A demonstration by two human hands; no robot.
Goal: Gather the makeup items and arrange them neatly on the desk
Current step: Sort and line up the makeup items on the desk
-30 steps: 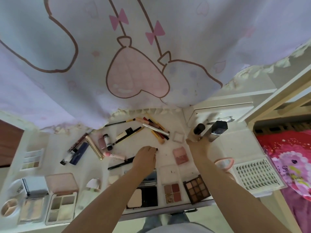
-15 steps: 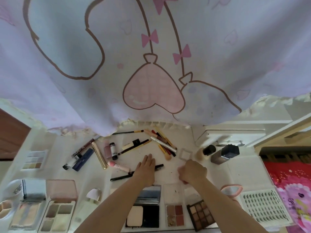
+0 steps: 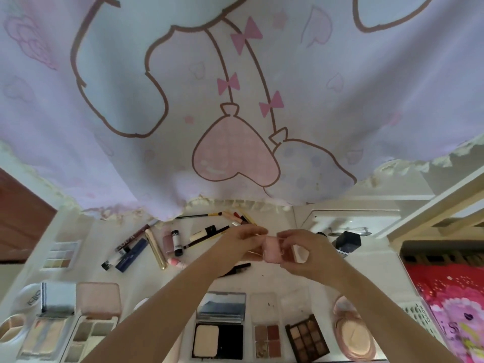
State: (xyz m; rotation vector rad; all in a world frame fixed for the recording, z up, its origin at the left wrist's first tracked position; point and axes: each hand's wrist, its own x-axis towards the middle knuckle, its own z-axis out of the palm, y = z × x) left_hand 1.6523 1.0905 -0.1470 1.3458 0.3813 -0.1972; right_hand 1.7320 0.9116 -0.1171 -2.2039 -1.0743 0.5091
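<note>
Both hands meet above the middle of the desk (image 3: 288, 280): the left hand (image 3: 242, 243) and right hand (image 3: 305, 251) each pinch a small pink compact (image 3: 272, 251) held between them, clear of the desktop. Behind it lie scattered tubes and pencils (image 3: 159, 244) whose lettering is too blurred to read. Open palettes (image 3: 267, 336) line the near edge, and a white pad (image 3: 28, 297) at far left carries dark letters I cannot make out.
</note>
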